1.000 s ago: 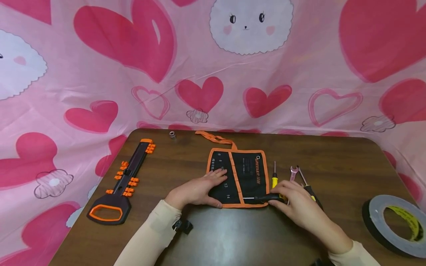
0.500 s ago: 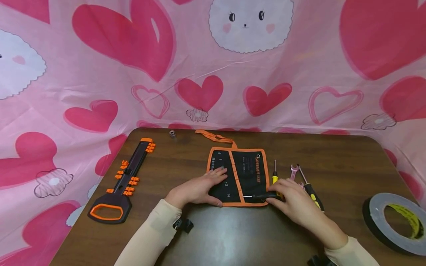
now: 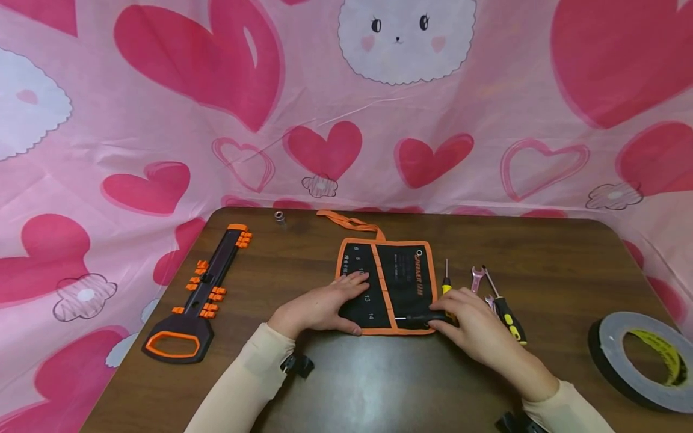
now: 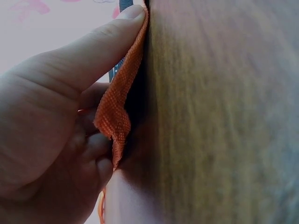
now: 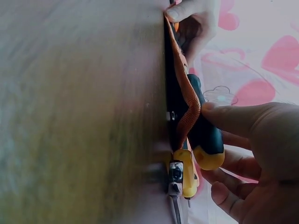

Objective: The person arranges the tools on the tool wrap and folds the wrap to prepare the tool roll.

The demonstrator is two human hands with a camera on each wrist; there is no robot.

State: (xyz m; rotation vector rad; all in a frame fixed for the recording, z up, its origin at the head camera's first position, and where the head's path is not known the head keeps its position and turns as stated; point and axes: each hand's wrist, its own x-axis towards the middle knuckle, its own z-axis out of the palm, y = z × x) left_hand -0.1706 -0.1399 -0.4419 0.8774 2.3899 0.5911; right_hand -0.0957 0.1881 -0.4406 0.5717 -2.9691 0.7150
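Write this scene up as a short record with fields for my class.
Left hand: rests on the pouch
Right hand: grips a screwdriver, its shaft over the pouch
Right of pouch: wrench, other screwdriver
Table's left side: black-orange rack
Table's right side: tape roll
Far edge: metal piece

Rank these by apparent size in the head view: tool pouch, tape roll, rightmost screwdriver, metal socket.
1. Tool pouch and tape roll: alike, unranked; frame edge crops the roll.
2. Rightmost screwdriver
3. Metal socket
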